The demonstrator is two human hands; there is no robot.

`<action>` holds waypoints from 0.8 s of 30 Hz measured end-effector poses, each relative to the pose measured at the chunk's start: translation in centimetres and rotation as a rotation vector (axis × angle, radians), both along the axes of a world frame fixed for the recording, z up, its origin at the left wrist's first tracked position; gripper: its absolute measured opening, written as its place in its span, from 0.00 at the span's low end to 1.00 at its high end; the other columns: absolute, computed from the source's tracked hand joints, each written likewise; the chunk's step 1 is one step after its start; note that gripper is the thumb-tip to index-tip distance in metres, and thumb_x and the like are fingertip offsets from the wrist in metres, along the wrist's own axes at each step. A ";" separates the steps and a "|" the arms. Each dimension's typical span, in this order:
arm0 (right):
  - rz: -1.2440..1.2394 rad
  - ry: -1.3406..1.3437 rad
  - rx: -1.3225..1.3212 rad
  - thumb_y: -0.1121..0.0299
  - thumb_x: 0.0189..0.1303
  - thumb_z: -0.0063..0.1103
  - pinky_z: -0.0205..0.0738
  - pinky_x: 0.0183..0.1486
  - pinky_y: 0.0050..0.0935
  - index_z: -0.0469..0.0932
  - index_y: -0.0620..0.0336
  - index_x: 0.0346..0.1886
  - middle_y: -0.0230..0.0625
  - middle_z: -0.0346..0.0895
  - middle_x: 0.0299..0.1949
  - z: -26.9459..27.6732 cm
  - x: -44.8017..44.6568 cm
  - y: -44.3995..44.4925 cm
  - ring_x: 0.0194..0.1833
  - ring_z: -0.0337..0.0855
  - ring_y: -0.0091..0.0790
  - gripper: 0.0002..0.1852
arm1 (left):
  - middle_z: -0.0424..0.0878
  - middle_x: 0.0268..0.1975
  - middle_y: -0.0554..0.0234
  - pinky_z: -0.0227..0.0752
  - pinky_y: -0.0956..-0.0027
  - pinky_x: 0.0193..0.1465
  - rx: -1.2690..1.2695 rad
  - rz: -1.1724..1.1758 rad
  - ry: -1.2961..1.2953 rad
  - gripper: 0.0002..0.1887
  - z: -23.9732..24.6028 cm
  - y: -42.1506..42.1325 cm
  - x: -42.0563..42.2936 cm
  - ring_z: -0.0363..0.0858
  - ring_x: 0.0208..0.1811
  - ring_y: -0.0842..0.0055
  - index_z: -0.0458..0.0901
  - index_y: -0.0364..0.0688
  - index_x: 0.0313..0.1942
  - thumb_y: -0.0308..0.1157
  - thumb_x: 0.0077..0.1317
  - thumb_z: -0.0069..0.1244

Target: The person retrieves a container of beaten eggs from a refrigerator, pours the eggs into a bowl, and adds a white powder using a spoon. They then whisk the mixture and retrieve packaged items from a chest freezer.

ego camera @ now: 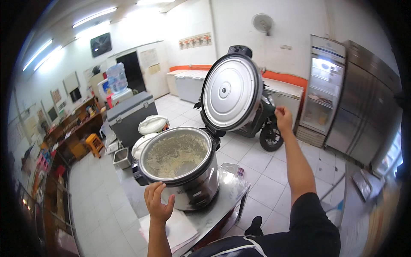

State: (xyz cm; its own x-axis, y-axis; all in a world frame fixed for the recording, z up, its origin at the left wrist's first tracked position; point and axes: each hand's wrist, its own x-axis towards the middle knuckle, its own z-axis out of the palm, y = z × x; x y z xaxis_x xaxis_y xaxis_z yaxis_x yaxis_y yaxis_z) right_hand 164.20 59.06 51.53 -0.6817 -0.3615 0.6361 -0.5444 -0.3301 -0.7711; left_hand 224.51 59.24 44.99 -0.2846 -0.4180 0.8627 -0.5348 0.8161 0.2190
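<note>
A large rice cooker [199, 192] stands on a metal-topped table, its hinged lid [231, 93] raised. Pale residue, which looks like rice, coats much of the inner pot [176, 154]. My left hand [159, 199] is at the cooker's near rim, fingers apart, holding nothing; whether its fingertips touch the rim is unclear. To the right of the raised lid, my right hand [284, 119] is up in the air with its fingers curled, apart from the lid. Whether something small is between those fingers cannot be seen. White sheets [176, 228] lie on the table below the cooker.
Behind the cooker are white-lidded containers [153, 124], a steel container [122, 158] and a grey cooler box [131, 112]. A small scale [230, 167] is on the table's right part. Farther off stand a motorcycle [271, 136], chest freezers [192, 85] and a glass-door fridge [322, 93].
</note>
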 end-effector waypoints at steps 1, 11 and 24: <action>0.044 -0.057 0.034 0.72 0.67 0.63 0.73 0.44 0.25 0.79 0.62 0.43 0.26 0.79 0.35 2.0 -2.6 -3.0 0.37 0.78 0.22 0.05 | 0.83 0.53 0.49 0.65 0.52 0.65 -0.006 0.050 -0.042 0.23 -0.3 -1.0 -2.4 0.77 0.57 0.54 0.82 0.38 0.50 0.44 0.60 0.63; 0.839 -0.126 -0.304 0.70 0.73 0.53 0.75 0.53 0.27 0.66 0.60 0.71 0.37 0.77 0.54 10.9 -3.0 -24.9 0.49 0.79 0.26 0.24 | 0.76 0.24 0.57 0.65 0.49 0.62 -0.104 0.490 0.108 0.34 -3.5 -5.8 -12.6 0.76 0.31 0.58 0.78 0.42 0.23 0.68 0.67 0.46; 1.248 0.364 -0.218 0.70 0.74 0.54 0.75 0.41 0.24 0.69 0.61 0.71 0.34 0.77 0.46 20.4 21.6 -29.1 0.40 0.77 0.22 0.24 | 0.86 0.36 0.53 0.59 0.44 0.72 -0.056 0.587 0.196 0.34 -5.6 -5.8 -12.4 0.82 0.56 0.49 0.83 0.40 0.31 0.67 0.69 0.46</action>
State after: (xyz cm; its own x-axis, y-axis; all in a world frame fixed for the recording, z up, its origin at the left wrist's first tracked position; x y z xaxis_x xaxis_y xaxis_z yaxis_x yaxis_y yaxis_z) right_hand 185.81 29.94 71.89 0.2547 -0.4861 0.8359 0.0508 -0.8565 -0.5136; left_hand 212.16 53.40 39.43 0.1453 -0.4093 0.9008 -0.8520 0.4110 0.3242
